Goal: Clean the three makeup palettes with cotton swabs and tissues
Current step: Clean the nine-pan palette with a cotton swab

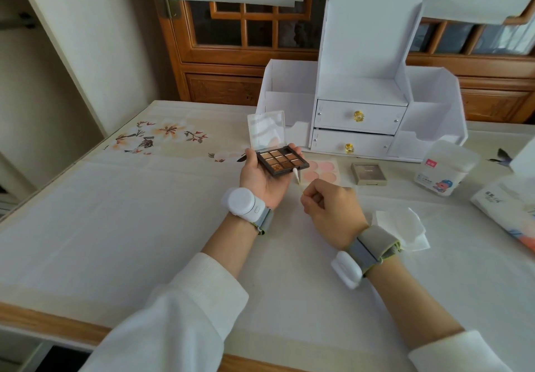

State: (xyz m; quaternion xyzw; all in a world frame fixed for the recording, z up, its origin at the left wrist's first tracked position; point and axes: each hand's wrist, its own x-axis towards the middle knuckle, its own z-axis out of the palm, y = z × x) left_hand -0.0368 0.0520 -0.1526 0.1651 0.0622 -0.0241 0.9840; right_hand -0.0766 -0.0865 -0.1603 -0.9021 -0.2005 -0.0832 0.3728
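My left hand (262, 179) holds an open brown eyeshadow palette (282, 160) from below, its clear lid (267, 129) standing up. My right hand (330, 208) pinches a cotton swab (297, 176) whose white tip touches the palette's front edge. A pink palette (322, 170) lies flat on the table just behind the swab. To its right sits a closed grey-brown palette (369, 173). A folded white tissue (401, 226) lies to the right of my right wrist.
A white desktop organizer (362, 105) with two drawers stands at the back. A tub of cotton swabs (444, 167) and a tissue pack (509, 208) sit at the right. The table (130, 212) has a pale floral cloth; its wooden front edge runs along the bottom.
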